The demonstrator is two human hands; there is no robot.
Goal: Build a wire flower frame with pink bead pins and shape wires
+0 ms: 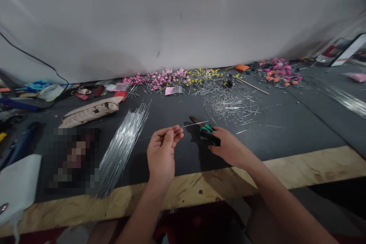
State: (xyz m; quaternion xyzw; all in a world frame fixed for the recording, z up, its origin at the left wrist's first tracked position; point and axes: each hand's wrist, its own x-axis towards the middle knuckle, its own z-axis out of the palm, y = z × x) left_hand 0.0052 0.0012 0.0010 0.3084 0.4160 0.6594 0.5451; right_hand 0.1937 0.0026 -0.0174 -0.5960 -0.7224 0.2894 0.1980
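Observation:
Near the front of the dark table, my left hand point(165, 145) is closed in a pinch on a thin metal wire point(197, 123). The wire sticks out to the right, across the pliers as I see them; whether it touches them I cannot tell. My right hand point(228, 145) grips the green and black handles of the pliers point(206, 129), whose dark jaws point up and left. Left of my left hand lies a bundle of long straight wires point(121, 145). Beyond the pliers is a loose heap of short cut wires point(233, 105).
Along the wall lie wire stems with pink tips point(168, 78), yellow tips point(203, 74) and magenta-orange tips point(281, 72). A beige pouch point(93, 110) and white box point(20, 183) are at left. A wooden stick point(253, 85) and propped phone point(349, 51) are at right. Pale wood point(206, 187) edges the front.

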